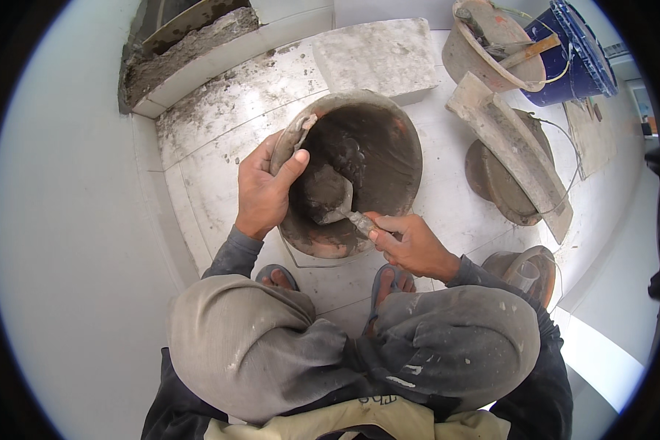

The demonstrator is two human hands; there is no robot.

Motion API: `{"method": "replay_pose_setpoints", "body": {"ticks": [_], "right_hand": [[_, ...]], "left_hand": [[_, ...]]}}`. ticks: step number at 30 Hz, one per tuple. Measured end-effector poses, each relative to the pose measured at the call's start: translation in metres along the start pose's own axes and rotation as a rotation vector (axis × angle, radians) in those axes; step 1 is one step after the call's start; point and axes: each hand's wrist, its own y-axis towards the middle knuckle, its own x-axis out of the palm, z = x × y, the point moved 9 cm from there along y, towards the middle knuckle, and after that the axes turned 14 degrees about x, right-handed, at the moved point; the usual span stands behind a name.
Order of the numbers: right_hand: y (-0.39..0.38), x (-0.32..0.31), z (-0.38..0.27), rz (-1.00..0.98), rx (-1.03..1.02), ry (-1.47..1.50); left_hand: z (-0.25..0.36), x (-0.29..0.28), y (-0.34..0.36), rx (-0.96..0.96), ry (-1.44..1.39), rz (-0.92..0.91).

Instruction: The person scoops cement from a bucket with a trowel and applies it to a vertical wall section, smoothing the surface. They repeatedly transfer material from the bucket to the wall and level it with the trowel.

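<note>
A round bucket [411, 139], crusted with grey mortar, stands on the tiles between my feet and the back wall. My left hand [265, 187] is closed on its left rim, thumb over the edge. In my right hand [411, 246] is the handle of a trowel [337, 213], gripped at the bucket's near right side. The trowel's blade is down inside the bucket, with a lump of wet grey mortar [323, 187] on it. More dark mortar coats the inner walls.
Behind the bucket lies a pale block [378, 55]. To the right, a long mortar-stained board [513, 150] rests across a round tub [484, 172]. Farther back stand a tool-filled bucket [458, 55] and a blue bucket [576, 59]. A small container [539, 271] sits beside my right knee.
</note>
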Motion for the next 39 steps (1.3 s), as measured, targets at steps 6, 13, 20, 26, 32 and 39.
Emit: {"method": "replay_pose_setpoints", "body": {"ticks": [6, 13, 20, 26, 32, 39], "right_hand": [[-0.036, -0.028, -0.052, 0.467, -0.403, -0.814], [-0.045, -0.031, -0.045, 0.568, -0.544, -1.168], [-0.05, -0.054, -0.03, 0.573, -0.382, -1.027], [-0.066, -0.06, -0.04, 0.627, -0.624, -1.089], [-0.073, -0.073, -0.055, 0.643, -0.59, -1.031], [-0.03, -0.073, -0.029, 0.5, -0.221, -0.826]], "left_hand": [[-0.006, -0.017, 0.003, -0.076, 0.066, 0.088], [0.004, 0.008, 0.008, -0.025, 0.086, 0.017], [0.011, 0.026, 0.011, -0.008, 0.108, -0.068], [0.009, 0.022, 0.015, -0.031, 0.157, -0.09], [0.009, 0.019, 0.016, -0.021, 0.092, -0.05], [0.009, 0.029, 0.013, -0.054, 0.152, -0.112]]}}
